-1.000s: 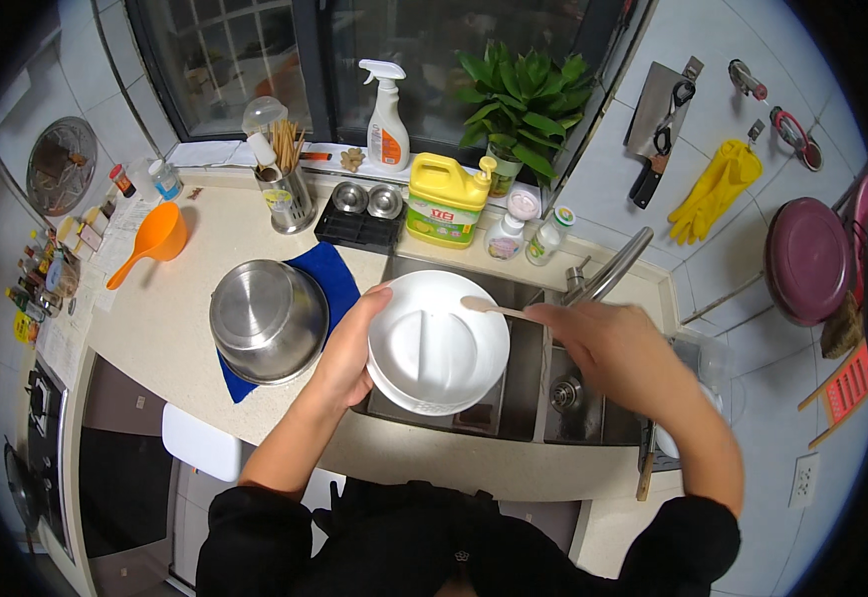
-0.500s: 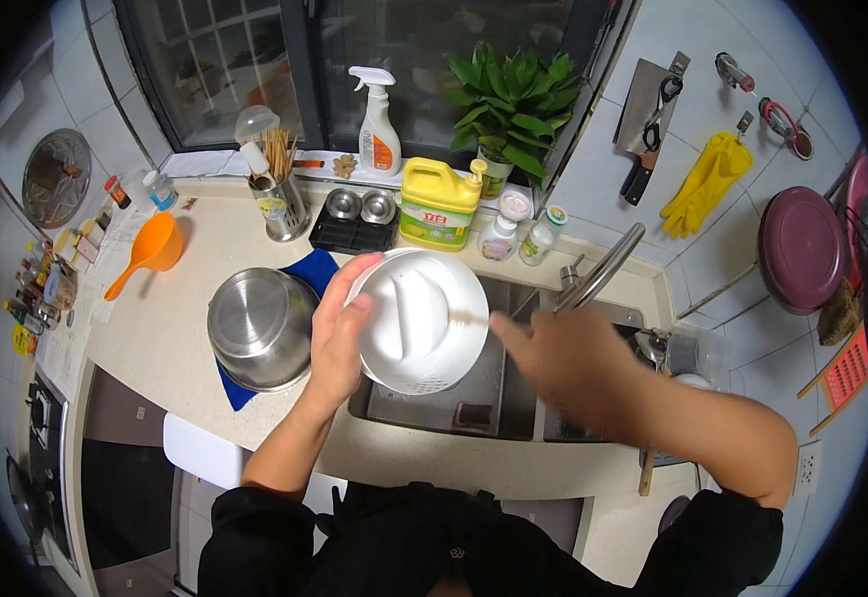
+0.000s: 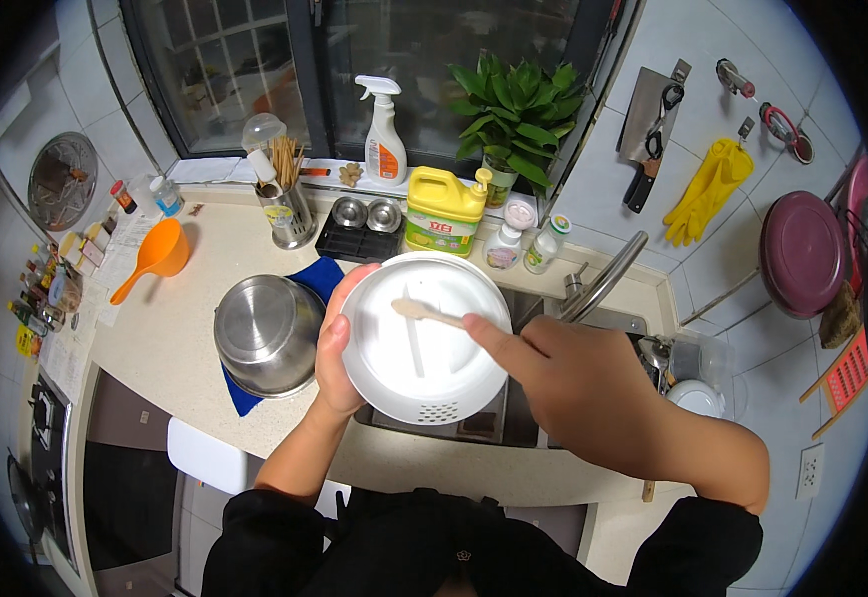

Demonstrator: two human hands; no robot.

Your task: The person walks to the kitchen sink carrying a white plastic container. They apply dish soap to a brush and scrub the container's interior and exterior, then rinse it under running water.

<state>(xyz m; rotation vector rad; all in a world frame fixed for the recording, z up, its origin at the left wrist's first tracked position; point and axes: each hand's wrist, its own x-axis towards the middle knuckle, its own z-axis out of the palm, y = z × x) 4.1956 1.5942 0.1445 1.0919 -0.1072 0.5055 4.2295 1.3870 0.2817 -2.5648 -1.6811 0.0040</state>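
My left hand (image 3: 339, 348) is wrapped round the left rim of a white perforated dish (image 3: 379, 373), with its thumb in front. The dish is round, tilted towards me, and held over the sink. A ridge runs across its middle, and a patch of small holes shows near its lower rim. In my right hand (image 3: 578, 383) is a small beige brush (image 3: 424, 313), gripped with the index finger stretched along it. The brush's head lies over the dish's inner face; whether it presses on it is hard to see.
A steel pot (image 3: 267, 333) sits upside down on a blue cloth (image 3: 243, 398) at the left. Behind the dish stand a yellow detergent jug (image 3: 444, 214) and small bottles. The faucet (image 3: 608, 274) rises over the sink (image 3: 519, 423). An orange ladle (image 3: 160, 249) lies far left.
The white dish has come nearer, shifted slightly right and turned its inner face more towards me. The brush has moved left across the dish, and my blurred right hand is now sharp.
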